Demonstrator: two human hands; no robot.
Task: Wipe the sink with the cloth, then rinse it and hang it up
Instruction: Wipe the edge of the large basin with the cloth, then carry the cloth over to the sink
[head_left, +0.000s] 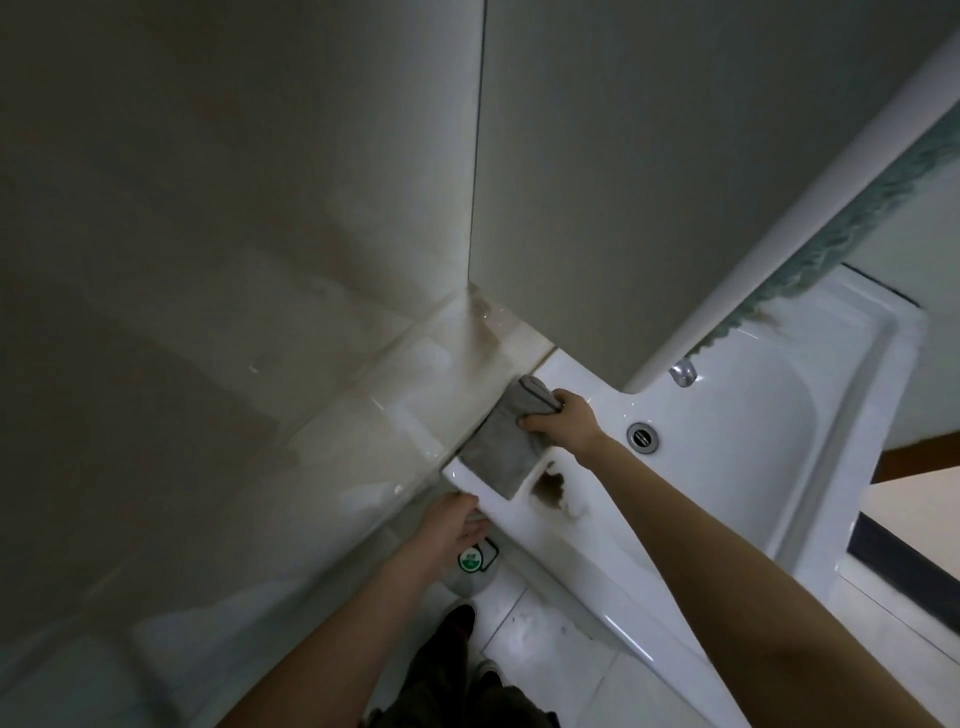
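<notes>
Looking down into a corner of a bathroom, the view shows a white sink (737, 467) set against pale shiny wall tiles (260, 234) that meet at a dark line. The floor (550, 654) below is white tile too, with some dirty marks on it. The sink has a flat rim on its left side, and the grey cloth (501, 452) lies on that rim, right by the wall. The right hand (563, 423) holds the cloth at its far end, with the fingers curled round a bunched part and the rest of the cloth spread flat on the rim. Just beside the cloth there is a brown stain (551, 488) on the sink. The round metal drain (643, 437) sits in the bowl, near the right wrist, and a shiny tap (683, 373) pokes out above it under a white ledge. The left hand (452, 525) is open with the fingers loosely spread, down by the front corner of the sink, holding nothing. Under that hand stands a white bottle (475, 569) with a green label. Dark shoes (460, 621) show on the floor.
</notes>
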